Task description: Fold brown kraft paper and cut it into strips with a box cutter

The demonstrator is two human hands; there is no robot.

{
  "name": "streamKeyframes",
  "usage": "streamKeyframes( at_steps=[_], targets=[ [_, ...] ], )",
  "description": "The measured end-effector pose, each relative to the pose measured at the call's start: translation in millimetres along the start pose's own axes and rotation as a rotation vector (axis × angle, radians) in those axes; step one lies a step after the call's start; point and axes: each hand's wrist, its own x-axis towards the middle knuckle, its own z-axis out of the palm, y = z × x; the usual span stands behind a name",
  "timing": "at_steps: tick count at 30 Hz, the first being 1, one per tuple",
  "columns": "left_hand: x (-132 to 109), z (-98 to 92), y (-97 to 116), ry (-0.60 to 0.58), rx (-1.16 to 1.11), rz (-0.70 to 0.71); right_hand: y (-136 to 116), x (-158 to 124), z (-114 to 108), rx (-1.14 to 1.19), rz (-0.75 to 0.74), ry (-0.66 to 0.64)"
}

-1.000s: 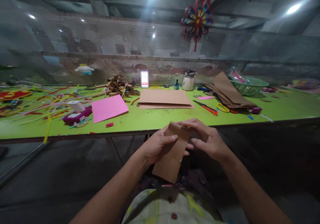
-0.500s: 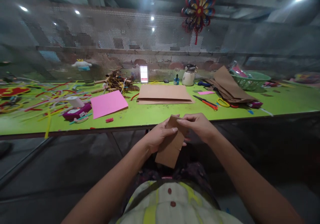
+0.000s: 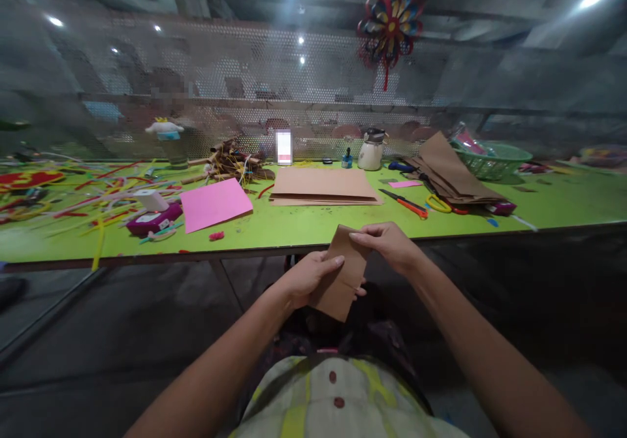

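Between my hands, above my lap and in front of the table's edge, is a piece of brown kraft paper (image 3: 341,282), tilted, with a small slit or tear on its right side. My left hand (image 3: 313,276) grips its left side, thumb on top and the other fingers behind it, fingertips showing past the right edge. At the top right corner my right hand (image 3: 385,241) pinches the paper between thumb and fingers. Folded brown paper sheets (image 3: 323,185) lie on the green table (image 3: 294,228) just beyond, with a pink sheet (image 3: 216,205) to their left.
Orange-handled scissors or cutter (image 3: 406,204) and yellow-handled scissors (image 3: 437,203) lie right of centre. Behind stand a white jar (image 3: 371,153), a blue bottle (image 3: 347,159) and a lit phone (image 3: 283,147). A green basket (image 3: 499,160) is at right; coloured strips clutter the left.
My left thumb has shifted slightly left and down on the paper, so more of its face shows. The paper's lower end has risen a little. My right hand keeps its pinch.
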Motion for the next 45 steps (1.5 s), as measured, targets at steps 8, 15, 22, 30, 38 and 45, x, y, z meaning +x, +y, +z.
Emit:
streamKeyframes(
  at_steps=[8, 15, 22, 30, 38, 45],
  targets=[
    [-3.2, 5.6, 0.7, 0.029, 0.031, 0.036, 3.5, -1.4, -0.3, 0.009, -0.111, -0.003],
    [-0.5, 10.7, -0.8, -0.003, -0.087, 0.029, 7.8, 0.1, 2.6, -0.105, -0.296, 0.082],
    [2.1, 13.7, -2.3, -0.088, -0.231, 0.064, 10.1, -0.5, 4.6, -0.219, -0.421, 0.172],
    [4.3, 17.6, -0.8, -0.010, -0.211, 0.021, 13.6, 0.9, 4.5, -0.189, -0.430, 0.192],
    [5.0, 13.6, -2.8, -0.071, -0.291, 0.000, 14.9, 0.2, 6.7, -0.124, -0.420, 0.206],
    [4.3, 17.8, -7.5, -0.032, -0.313, 0.036, 14.2, -3.0, 11.5, -0.070, -0.392, 0.211]
  ],
)
